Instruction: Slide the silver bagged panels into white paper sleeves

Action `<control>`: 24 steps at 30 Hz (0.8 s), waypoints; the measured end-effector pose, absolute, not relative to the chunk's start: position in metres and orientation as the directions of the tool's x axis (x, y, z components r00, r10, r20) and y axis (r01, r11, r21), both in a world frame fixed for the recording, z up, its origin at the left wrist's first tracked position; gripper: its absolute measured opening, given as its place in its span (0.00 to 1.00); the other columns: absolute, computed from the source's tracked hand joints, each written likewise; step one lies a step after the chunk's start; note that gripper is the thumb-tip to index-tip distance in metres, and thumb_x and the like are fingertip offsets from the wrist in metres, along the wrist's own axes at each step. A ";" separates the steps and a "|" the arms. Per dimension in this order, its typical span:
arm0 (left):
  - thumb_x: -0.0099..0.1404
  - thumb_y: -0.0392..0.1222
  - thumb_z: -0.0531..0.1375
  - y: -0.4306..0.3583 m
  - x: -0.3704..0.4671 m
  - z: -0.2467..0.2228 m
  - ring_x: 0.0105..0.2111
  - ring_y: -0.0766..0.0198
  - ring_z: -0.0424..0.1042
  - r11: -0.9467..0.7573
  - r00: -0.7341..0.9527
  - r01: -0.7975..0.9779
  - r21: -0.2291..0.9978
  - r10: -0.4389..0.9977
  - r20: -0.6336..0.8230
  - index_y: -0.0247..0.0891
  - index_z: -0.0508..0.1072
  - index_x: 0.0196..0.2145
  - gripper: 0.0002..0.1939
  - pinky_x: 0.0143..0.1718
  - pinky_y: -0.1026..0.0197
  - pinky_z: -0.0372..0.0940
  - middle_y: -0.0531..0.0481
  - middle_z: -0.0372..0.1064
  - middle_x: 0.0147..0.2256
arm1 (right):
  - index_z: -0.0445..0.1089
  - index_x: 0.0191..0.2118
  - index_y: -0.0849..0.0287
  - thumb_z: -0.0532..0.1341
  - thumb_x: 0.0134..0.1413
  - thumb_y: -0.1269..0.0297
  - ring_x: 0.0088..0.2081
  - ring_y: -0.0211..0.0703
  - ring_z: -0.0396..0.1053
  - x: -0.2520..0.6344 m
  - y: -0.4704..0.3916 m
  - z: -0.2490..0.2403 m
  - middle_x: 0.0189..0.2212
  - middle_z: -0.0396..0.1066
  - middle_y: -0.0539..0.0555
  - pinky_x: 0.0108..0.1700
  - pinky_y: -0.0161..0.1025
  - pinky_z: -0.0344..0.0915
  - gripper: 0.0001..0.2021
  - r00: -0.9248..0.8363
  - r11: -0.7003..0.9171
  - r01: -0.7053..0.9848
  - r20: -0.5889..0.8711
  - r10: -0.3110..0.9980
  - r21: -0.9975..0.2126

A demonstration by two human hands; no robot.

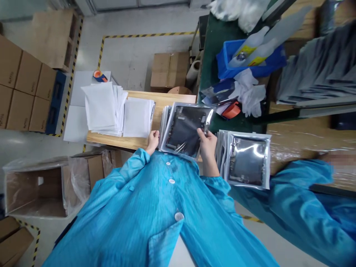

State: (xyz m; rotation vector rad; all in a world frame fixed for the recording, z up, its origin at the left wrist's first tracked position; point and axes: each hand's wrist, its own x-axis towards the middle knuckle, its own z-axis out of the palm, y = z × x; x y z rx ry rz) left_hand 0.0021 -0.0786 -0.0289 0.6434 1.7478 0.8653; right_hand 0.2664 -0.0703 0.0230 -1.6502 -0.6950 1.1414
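Observation:
A dark flat panel (186, 128) sealed in a clear plastic bag lies on top of a stack in front of my body. My right hand (208, 148) grips its right edge, thumb on top and fingers hidden below. Close to the stack's lower left side, my left hand (152, 142) is closed with its fingertips pressed together; what they pinch, if anything, cannot be made out. To the left are a short stack of white sheets or pouches (137, 118) and a taller, uneven white stack (101, 107). Another stack of bagged panels (247, 159) stands to my right.
The stacks sit on a wooden board (172, 97). Beyond it, a green bench (213, 55) carries a blue bin (222, 65) of bottles, white gloves (250, 92) and an orange tape roll (232, 110). A co-worker's blue sleeve (300, 181) is at right. Cartons (169, 68) stand on the floor.

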 end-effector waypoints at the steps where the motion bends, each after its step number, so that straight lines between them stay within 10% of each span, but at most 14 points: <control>1: 0.77 0.58 0.67 -0.078 0.003 -0.026 0.47 0.56 0.78 0.582 -0.338 0.029 0.813 0.771 -0.540 0.40 0.76 0.41 0.18 0.58 0.52 0.72 0.45 0.79 0.41 | 0.75 0.34 0.55 0.80 0.44 0.36 0.30 0.40 0.67 0.272 -0.075 0.025 0.25 0.67 0.44 0.36 0.39 0.70 0.28 0.403 -0.363 -0.190 -0.409 0.819 -0.912; 5: 0.74 0.66 0.68 -0.076 0.010 -0.006 0.53 0.56 0.78 0.424 -0.225 0.028 0.905 0.885 -0.408 0.39 0.79 0.49 0.25 0.59 0.55 0.71 0.42 0.81 0.50 | 0.78 0.40 0.54 0.84 0.43 0.41 0.34 0.49 0.80 0.293 -0.086 0.025 0.28 0.76 0.47 0.41 0.46 0.81 0.28 0.294 -0.414 -0.505 -0.601 0.743 -0.758; 12: 0.61 0.84 0.67 -0.076 0.019 0.023 0.40 0.58 0.79 0.505 0.206 -0.170 0.846 0.858 -0.471 0.37 0.85 0.47 0.44 0.43 0.58 0.72 0.45 0.83 0.39 | 0.81 0.44 0.53 0.82 0.51 0.45 0.39 0.49 0.85 0.286 -0.092 0.011 0.35 0.84 0.49 0.50 0.50 0.86 0.22 0.220 -0.400 -0.637 -0.653 0.725 -0.659; 20: 0.75 0.45 0.68 -0.024 -0.005 0.006 0.43 0.56 0.81 0.475 -0.130 0.220 0.852 0.880 -0.457 0.37 0.81 0.41 0.09 0.50 0.57 0.73 0.44 0.83 0.41 | 0.82 0.46 0.51 0.77 0.59 0.47 0.53 0.52 0.85 0.299 -0.098 0.015 0.44 0.87 0.51 0.59 0.53 0.84 0.17 0.281 -0.284 -0.702 -0.621 0.732 -0.653; 24: 0.79 0.40 0.62 0.002 -0.015 0.021 0.57 0.47 0.80 0.350 -0.204 0.612 0.709 0.936 -0.286 0.37 0.79 0.54 0.10 0.62 0.49 0.71 0.34 0.81 0.55 | 0.81 0.42 0.52 0.74 0.63 0.46 0.55 0.56 0.84 0.333 -0.112 0.028 0.42 0.85 0.55 0.60 0.55 0.83 0.15 0.361 -0.264 -0.706 -0.655 0.663 -0.657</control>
